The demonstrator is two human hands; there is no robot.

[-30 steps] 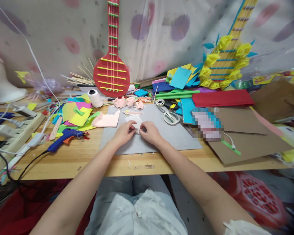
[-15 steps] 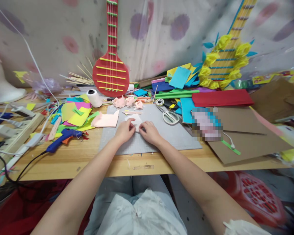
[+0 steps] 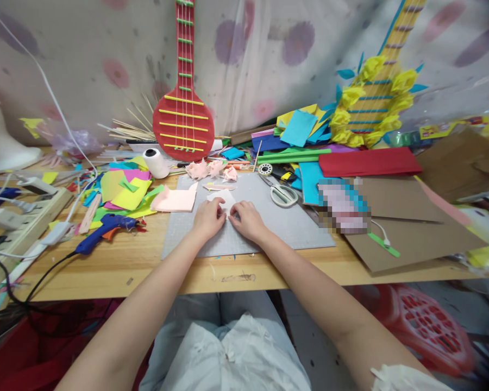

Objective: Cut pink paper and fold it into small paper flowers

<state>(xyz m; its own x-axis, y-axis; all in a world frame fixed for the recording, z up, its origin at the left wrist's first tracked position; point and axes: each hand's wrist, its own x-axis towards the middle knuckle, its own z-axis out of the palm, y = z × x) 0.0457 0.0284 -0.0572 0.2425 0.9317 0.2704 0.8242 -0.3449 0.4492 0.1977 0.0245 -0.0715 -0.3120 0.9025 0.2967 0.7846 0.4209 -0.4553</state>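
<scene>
Both hands work low over a grey cutting mat (image 3: 293, 231). A small whitish piece of paper (image 3: 225, 197) lies between them, partly hidden by the fingers. My left hand (image 3: 210, 218) pinches its near left side with curled fingers. My right hand (image 3: 246, 219) has its thumb and fingertips closed at the paper's right edge, close to the left fingertips. Just beyond lie a thin pale pink strip (image 3: 219, 187) and several crumpled pink paper flowers (image 3: 199, 169). A stack of pale pink paper (image 3: 174, 199) sits left of my left hand.
Scissors (image 3: 284, 196) with pale handles rest on the mat's right. A blue glue gun (image 3: 106, 232) and a power strip (image 3: 22, 233) are at left. A red paper lute (image 3: 183, 126) leans behind, near a thread spool (image 3: 155, 163). Brown cardboard (image 3: 407, 239) covers the right side.
My right fingertips have shifted slightly at the paper's edge. Both hands stay in nearly the same place, and the whole view has moved a little.
</scene>
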